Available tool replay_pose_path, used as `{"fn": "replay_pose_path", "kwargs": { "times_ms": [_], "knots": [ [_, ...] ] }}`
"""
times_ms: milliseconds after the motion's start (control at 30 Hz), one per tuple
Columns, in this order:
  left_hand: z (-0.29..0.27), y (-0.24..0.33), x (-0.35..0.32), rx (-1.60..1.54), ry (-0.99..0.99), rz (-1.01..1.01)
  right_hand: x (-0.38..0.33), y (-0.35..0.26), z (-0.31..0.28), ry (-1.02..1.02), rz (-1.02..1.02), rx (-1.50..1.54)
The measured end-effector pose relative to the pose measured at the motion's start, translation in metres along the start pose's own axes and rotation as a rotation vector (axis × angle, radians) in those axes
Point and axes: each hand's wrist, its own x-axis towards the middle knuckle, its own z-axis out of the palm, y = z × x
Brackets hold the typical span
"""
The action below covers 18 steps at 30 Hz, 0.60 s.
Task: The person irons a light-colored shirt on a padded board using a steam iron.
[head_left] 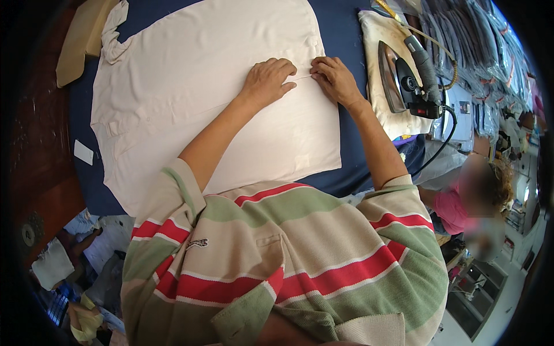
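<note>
Head view. I see a cream shirt [190,98] spread flat on a counter [346,23] covered in dark blue cloth. The fabric looks thin and smooth, with faint creases; a short sleeve [112,34] sticks out at the far left corner and a buttoned placket runs along its left side. The near right part is folded into a straight-edged panel.

My left hand [266,82] lies palm down on the shirt, fingers spread and flat, gripping nothing that I can make out. My right hand [336,79] sits just beside it, fingers curled with the tips pressed to a thin raised fold line in the cloth between the two hands; it looks like a pinch on that crease, though I cannot tell for certain.

To the right of the shirt, a steam iron [404,78] with a shiny metal soleplate and dark handle rests tilted on its side on a yellowed, stained pad [381,34]. A black cable [441,144] drops from its rear over the counter edge; a braided tan hose runs from its top.

A small white tag [83,152] lies on the blue cover near the left edge. A tan wedge-shaped block [81,40] sits at the far left. Stacks of bagged garments [479,40] fill the far right. Another person in a pink top [453,210] is below right.
</note>
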Motion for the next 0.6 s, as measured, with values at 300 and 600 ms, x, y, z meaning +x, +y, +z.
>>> {"fn": "replay_pose_path", "kwargs": {
  "times_ms": [300, 600],
  "knots": [
    [0.012, -0.004, 0.008, -0.012, 0.107, -0.046, 0.004, -0.020, -0.011, -0.080, 0.197, 0.082],
    [0.006, -0.010, 0.008, 0.078, 0.030, 0.007, -0.004, -0.006, -0.001, 0.001, 0.042, -0.045]
  ]
}}
